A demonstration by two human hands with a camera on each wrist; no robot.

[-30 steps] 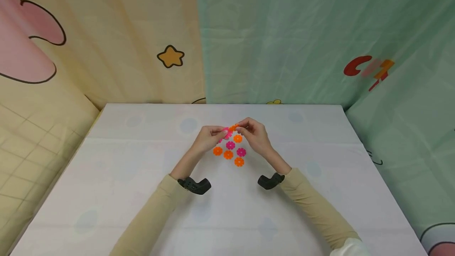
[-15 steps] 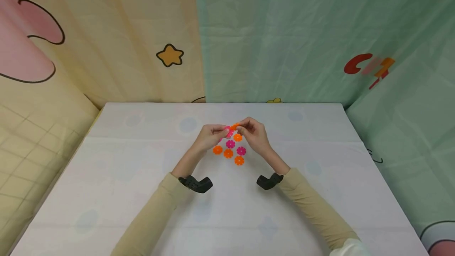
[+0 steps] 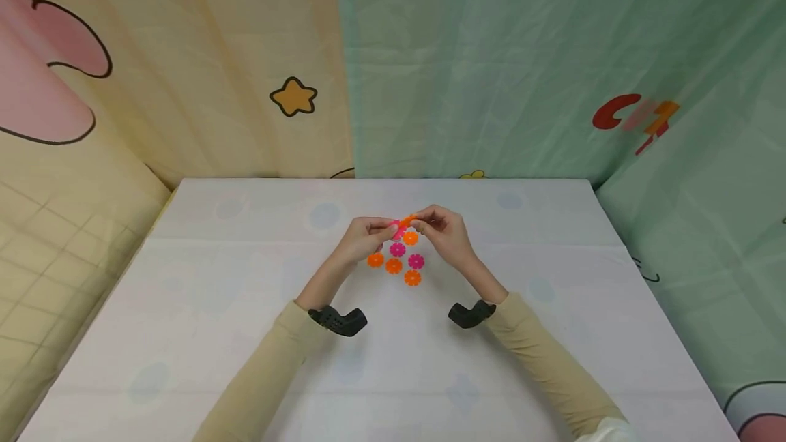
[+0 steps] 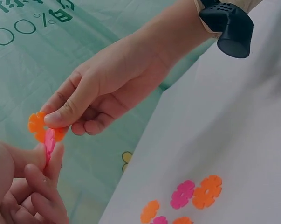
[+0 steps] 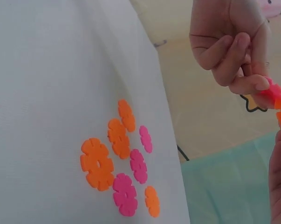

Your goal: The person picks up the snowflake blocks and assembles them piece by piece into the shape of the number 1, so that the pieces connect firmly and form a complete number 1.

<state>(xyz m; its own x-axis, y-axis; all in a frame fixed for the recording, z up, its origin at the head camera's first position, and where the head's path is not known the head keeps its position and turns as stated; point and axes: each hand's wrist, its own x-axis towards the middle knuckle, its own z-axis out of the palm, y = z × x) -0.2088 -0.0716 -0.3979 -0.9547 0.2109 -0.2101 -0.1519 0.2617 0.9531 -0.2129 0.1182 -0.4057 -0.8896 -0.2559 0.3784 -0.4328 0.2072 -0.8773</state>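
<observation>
Near the far middle of the table, my left hand [image 3: 362, 239] pinches a pink notched snowflake disc [image 4: 50, 141] between thumb and forefinger. My right hand [image 3: 446, 234] pinches an orange snowflake disc [image 4: 37, 125] the same way. Both discs meet above the table, the pink one edge-on across the rim of the orange one in the left wrist view. How deep their slots engage, I cannot tell. Below the hands lie several loose discs, among them an orange disc [image 5: 97, 164] and a pink disc [image 5: 125, 195].
The white-covered table [image 3: 184, 333] reaches to a patterned curtain [image 3: 467, 67] at the back. Dark wrist-worn devices sit on the left wrist [image 3: 338, 320] and right wrist [image 3: 471, 314]. The loose discs lie flat in a small cluster.
My right hand has shifted slightly to the right, and the orange disc it holds has moved along. My left hand stays nearly in place. The loose discs lie as before.
</observation>
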